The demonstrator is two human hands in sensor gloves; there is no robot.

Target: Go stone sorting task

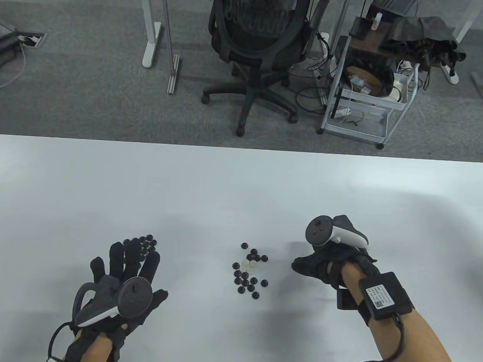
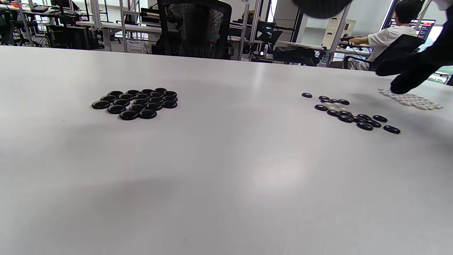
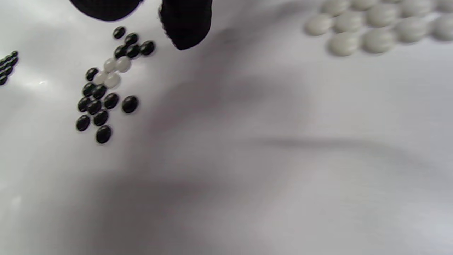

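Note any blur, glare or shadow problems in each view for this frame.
Table view: sharp, evenly lit, soft shadows beside both hands; the white stones nearly wash out against the table. Left wrist view: crisp on the black pile, with a faint sheen on the tabletop. Right wrist view: soft and blurred, broad grey shadows, white pile low in contrast.

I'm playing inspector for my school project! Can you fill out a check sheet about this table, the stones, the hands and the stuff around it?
Surface: white table, bare apart from the stones.
Job's things: mixed pile, mostly black with a few white; black stones group; white stones group.
Clutter: nothing seen on the table.
Grippers: left hand flat, fingers spread over the black group; right hand curled, whether it holds a stone is hidden.
Cables: wire from the right wrist box.
Surroundings: office chair, white cart.
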